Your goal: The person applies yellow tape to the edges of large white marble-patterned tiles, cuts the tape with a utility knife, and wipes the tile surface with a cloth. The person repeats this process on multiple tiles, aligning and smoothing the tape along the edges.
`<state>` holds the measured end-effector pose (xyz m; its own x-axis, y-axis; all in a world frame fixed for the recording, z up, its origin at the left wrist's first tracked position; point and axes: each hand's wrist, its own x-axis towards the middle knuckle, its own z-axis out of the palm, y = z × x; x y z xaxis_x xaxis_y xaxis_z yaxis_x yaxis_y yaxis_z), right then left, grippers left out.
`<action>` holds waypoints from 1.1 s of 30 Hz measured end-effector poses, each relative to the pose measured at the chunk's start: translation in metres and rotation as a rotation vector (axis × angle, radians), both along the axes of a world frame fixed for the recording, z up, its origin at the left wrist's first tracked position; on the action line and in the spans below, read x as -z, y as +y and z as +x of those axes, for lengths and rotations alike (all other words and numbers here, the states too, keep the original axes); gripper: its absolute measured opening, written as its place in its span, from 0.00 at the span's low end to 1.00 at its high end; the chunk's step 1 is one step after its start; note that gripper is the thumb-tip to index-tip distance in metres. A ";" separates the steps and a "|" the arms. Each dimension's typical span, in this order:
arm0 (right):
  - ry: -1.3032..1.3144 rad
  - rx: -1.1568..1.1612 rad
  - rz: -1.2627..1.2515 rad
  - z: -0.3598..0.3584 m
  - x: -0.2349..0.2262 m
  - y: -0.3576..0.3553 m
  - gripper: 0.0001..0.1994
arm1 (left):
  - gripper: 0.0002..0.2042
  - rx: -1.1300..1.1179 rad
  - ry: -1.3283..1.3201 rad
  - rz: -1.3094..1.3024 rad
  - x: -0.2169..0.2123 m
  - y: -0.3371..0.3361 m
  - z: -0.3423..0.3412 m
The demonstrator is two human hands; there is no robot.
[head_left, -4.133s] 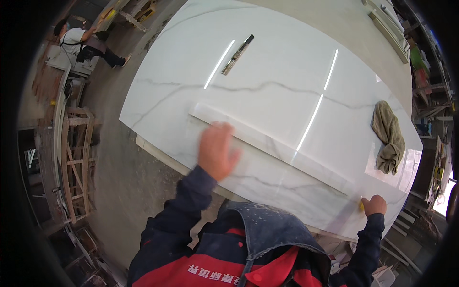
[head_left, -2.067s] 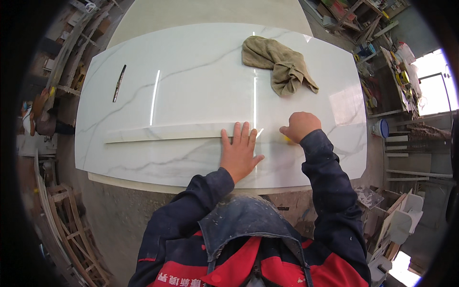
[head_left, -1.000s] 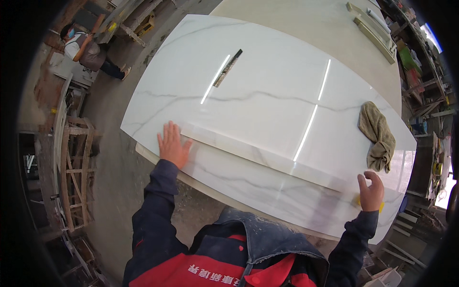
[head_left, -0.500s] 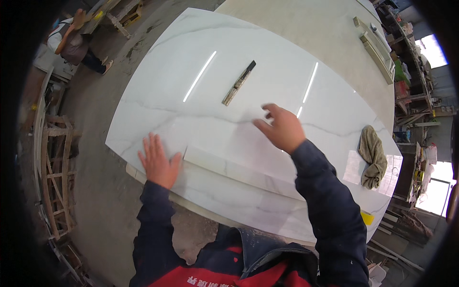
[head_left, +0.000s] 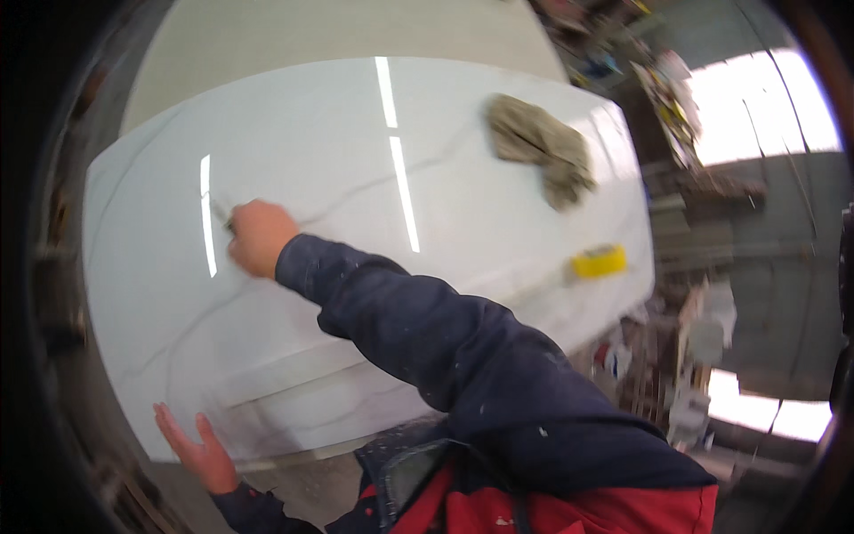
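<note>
My right hand (head_left: 262, 238) reaches across to the left side of a glossy white slab (head_left: 294, 116) with grey veining. Its fingers are closed around a narrow utility knife (head_left: 221, 212), mostly hidden by the hand and blurred. My left hand (head_left: 197, 451) is open with fingers apart at the slab's near left corner, holding nothing; whether it touches the slab I cannot tell. Along the near edge, by my left hand, lies a narrow white strip (head_left: 294, 372) on the slab.
A crumpled olive-brown cloth (head_left: 538, 147) lies on the slab's far right part. A yellow block (head_left: 599, 261) sits near the right edge. Beyond the slab is a beige board (head_left: 347, 31). Shelves and cluttered materials (head_left: 680, 107) stand to the right, blurred.
My right hand has reached to the utility knife lying on the slab and closed on it. My left hand is now nearer the slab's corner. The view has swung right.
</note>
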<state>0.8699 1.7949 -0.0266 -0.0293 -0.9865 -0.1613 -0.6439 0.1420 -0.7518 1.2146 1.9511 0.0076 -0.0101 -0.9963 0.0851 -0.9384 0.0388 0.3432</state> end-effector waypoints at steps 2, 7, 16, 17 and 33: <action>-0.094 0.072 -0.106 -0.048 -0.051 0.060 0.13 | 0.28 0.154 0.105 0.019 -0.029 -0.031 -0.050; -0.160 0.345 -0.043 -0.187 -0.118 0.272 0.24 | 0.23 0.721 0.446 0.276 -0.079 -0.061 -0.227; 0.094 0.846 0.078 -0.229 -0.102 0.450 0.19 | 0.22 1.490 0.635 0.896 -0.032 0.002 -0.549; 0.120 0.822 0.050 -0.229 -0.095 0.450 0.19 | 0.23 1.494 0.640 0.995 -0.018 0.012 -0.575; 0.111 0.797 0.126 -0.249 -0.054 0.437 0.20 | 0.22 1.463 0.567 1.381 0.032 0.051 -0.649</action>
<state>0.6210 2.2320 0.0273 -0.7374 -0.6370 -0.2246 -0.3832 0.6685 -0.6374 0.5656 2.0022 -0.0240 -0.9130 0.3156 -0.2587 -0.2696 0.0092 0.9629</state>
